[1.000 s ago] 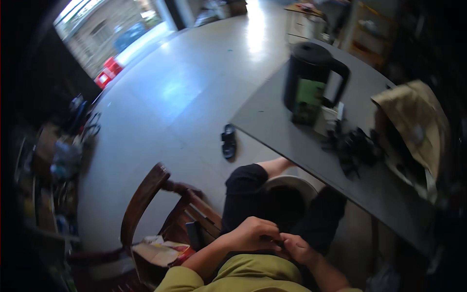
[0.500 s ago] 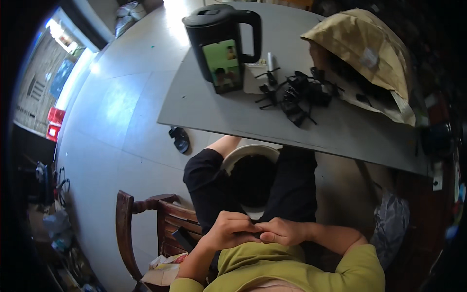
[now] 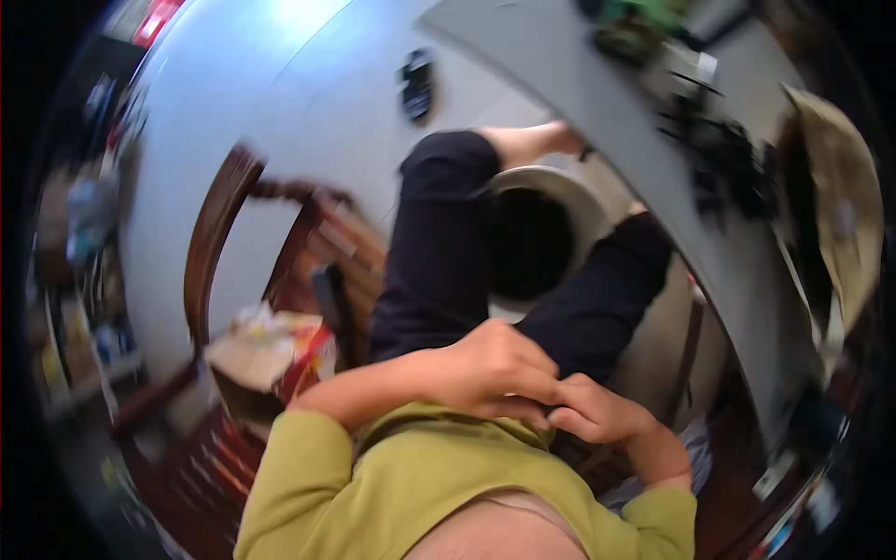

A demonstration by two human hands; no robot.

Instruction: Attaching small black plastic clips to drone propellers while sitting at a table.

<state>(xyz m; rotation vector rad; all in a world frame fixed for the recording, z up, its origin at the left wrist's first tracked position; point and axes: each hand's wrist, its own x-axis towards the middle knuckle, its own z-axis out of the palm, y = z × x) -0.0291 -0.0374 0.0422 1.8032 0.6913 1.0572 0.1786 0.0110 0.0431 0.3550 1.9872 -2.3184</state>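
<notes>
While the person sits with black-trousered legs [image 3: 439, 252] stretched toward twelve o'clock, the left hand [image 3: 495, 369] and the right hand [image 3: 597, 415] meet just above the lap, close against the hem of the olive-green long-sleeved shirt [image 3: 420, 485]. The left hand's fingers are curled and pressed together, their tips touching those of the right hand, whose fingers are bent inward as well. Whether anything small is pinched between them cannot be told; the contact point is hidden by the knuckles and blurred. Between the knees, at about one o'clock from the hands, stands a round pale bucket with a dark inside [image 3: 537, 243]. At nine to ten o'clock sits a dark brown wooden armchair with a curved arm [image 3: 210, 243], and on its seat lies a crumpled cream and red package [image 3: 271, 345]. Running from twelve down to four o'clock is the flat grey tabletop [image 3: 597, 103], bent by the lens. On it, at two o'clock, lies a blurred tangle of small black parts [image 3: 723, 168], and beyond that a tan crumpled paper bag [image 3: 840, 215]. A dark sandal [image 3: 415, 84] lies on the pale grey floor [image 3: 280, 93] at eleven o'clock.
</notes>
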